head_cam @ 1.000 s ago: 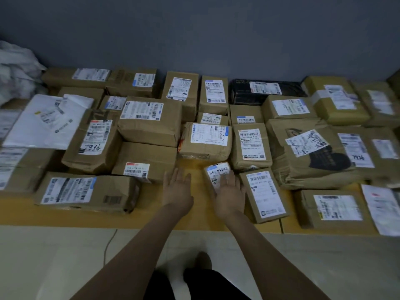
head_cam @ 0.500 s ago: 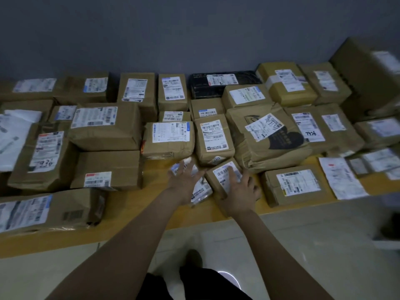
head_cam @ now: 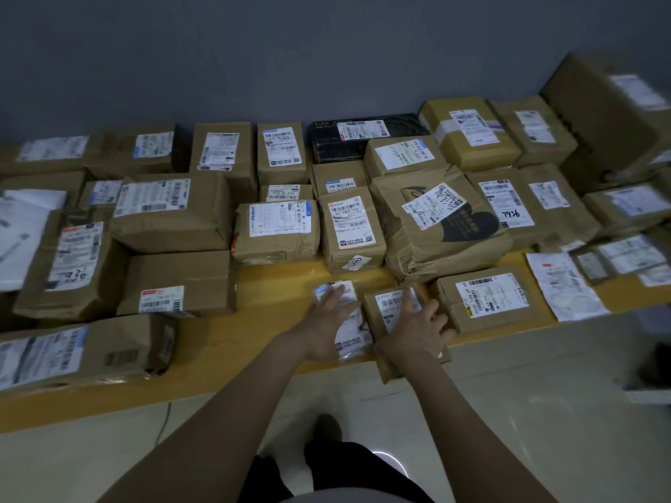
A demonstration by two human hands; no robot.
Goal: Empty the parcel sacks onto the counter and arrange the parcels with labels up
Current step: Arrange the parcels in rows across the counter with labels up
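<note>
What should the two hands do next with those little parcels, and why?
Probably slide both forward a little. The right hand lies flat on a small brown parcel whose near end hangs over the front edge of the counter, and the left hand lies flat on a small white parcel beside it. Both labels already face up, and bare counter shows just ahead.

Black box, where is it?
Head view, back row, right of centre: the black cardboard box sits between a labelled brown box and a taped brown box.
</note>
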